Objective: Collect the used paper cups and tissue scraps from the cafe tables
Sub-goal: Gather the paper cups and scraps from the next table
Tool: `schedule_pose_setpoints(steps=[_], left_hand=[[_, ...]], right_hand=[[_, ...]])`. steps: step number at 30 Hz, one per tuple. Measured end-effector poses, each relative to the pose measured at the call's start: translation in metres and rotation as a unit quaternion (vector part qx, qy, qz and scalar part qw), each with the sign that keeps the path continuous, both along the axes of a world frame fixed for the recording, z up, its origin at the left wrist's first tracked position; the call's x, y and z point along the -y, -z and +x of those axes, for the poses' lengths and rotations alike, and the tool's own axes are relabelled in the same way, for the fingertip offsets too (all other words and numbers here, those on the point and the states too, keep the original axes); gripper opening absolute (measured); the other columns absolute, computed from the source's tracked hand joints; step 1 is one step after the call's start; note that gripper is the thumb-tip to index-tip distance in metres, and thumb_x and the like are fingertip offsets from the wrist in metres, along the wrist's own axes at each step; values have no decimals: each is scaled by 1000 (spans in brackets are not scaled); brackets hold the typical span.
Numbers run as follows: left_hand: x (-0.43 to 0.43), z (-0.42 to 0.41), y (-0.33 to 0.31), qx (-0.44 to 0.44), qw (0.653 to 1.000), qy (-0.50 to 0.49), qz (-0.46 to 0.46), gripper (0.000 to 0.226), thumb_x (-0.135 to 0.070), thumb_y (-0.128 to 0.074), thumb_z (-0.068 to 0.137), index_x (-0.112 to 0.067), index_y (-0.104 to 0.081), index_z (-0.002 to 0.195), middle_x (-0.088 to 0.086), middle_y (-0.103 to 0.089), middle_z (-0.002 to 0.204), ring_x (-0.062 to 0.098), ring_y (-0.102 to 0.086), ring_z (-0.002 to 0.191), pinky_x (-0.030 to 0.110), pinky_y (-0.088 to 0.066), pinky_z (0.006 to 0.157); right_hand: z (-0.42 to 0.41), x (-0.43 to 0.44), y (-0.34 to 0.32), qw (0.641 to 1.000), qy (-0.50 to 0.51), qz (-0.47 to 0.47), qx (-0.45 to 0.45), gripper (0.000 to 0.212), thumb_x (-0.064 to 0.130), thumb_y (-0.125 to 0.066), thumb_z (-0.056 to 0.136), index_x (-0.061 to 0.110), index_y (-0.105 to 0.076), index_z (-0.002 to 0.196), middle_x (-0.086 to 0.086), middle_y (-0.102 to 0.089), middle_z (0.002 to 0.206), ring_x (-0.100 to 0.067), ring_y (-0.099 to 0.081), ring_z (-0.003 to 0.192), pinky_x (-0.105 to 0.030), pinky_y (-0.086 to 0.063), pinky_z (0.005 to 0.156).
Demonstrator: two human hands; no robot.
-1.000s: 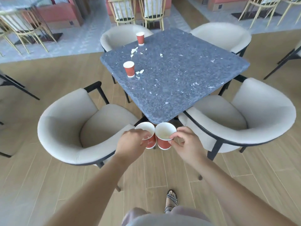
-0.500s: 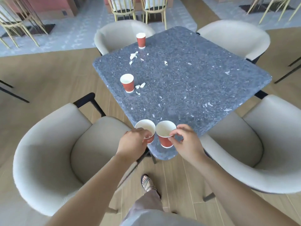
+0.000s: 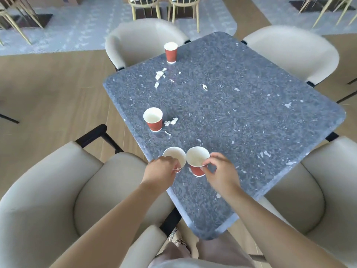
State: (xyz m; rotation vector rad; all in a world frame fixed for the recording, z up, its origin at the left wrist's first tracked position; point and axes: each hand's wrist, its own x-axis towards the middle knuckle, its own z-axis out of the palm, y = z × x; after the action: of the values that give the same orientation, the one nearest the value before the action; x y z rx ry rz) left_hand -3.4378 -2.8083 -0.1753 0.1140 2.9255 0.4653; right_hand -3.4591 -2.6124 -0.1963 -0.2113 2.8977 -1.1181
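Observation:
My left hand [image 3: 161, 170] grips a red paper cup [image 3: 175, 157] by its rim, and my right hand [image 3: 219, 172] grips a second red cup [image 3: 197, 161] the same way. Both cups hang side by side, rims touching, over the near corner of the grey speckled table [image 3: 241, 120]. A third red cup [image 3: 153, 119] stands upright near the table's left edge, with tissue scraps [image 3: 171, 121] just to its right. A fourth cup [image 3: 170, 52] stands at the far corner, more tissue scraps [image 3: 159, 76] lying in front of it. One small scrap [image 3: 204, 87] lies mid-table.
Four cream armchairs ring the table: near left [image 3: 48, 190], near right [image 3: 328, 180], far left [image 3: 139, 37] and far right [image 3: 293, 49]. Wooden floor surrounds them. Gold wire chairs [image 3: 164, 6] stand on a grey carpet beyond. My sandalled foot [image 3: 176, 236] is under the near corner.
I have stepped closer to the table. Both hands, each still holding its cup, have moved from in front of the near corner to above the tabletop.

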Motion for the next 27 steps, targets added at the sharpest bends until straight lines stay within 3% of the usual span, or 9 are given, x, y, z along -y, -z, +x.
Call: schedule_pose_setpoints(steps=[10, 14, 17, 24, 27], left_hand=[[-5, -37, 25, 37, 998, -52, 4, 26, -17, -54, 84, -26, -61, 106, -7, -59, 115, 19, -52, 109, 29, -44, 83], [-5, -44, 28, 38, 997, -60, 14, 25, -39, -59, 81, -30, -62, 104, -11, -59, 114, 15, -51, 107, 26, -43, 79], [-3, -52, 26, 12, 995, -89, 40, 27, -51, -59, 78, -32, -62, 97, -14, -61, 105, 12, -53, 101, 23, -41, 71], [6, -93, 20, -41, 983, -162, 79, 10, -37, -56, 85, -33, -65, 87, -14, -64, 96, 14, -59, 90, 23, -41, 61], [14, -111, 25, -34, 974, -202, 96, 10, -32, -56, 85, -31, -65, 90, -13, -65, 99, 16, -60, 89, 27, -48, 64]], right_hand=[[-56, -15, 18, 997, -71, 15, 29, 8, 11, -76, 71, 16, -71, 74, 3, -65, 107, -17, -63, 79, -17, -34, 59], [-71, -19, 19, 994, -91, 25, 53, 11, 8, -68, 74, 18, -71, 78, 5, -61, 117, -17, -63, 85, -21, -41, 66], [-82, -22, 17, 992, -103, 29, 62, 19, 6, -64, 73, 23, -70, 81, 6, -57, 121, -4, -55, 67, -19, -38, 63], [-132, -8, 6, 991, -124, -2, 45, 17, 8, -60, 80, 20, -69, 88, 3, -55, 118, -11, -58, 79, -31, -51, 70], [-157, 5, 9, 987, -153, 9, 48, 17, 14, -61, 81, 24, -69, 92, 6, -55, 119, -7, -54, 76, -27, -47, 69]])
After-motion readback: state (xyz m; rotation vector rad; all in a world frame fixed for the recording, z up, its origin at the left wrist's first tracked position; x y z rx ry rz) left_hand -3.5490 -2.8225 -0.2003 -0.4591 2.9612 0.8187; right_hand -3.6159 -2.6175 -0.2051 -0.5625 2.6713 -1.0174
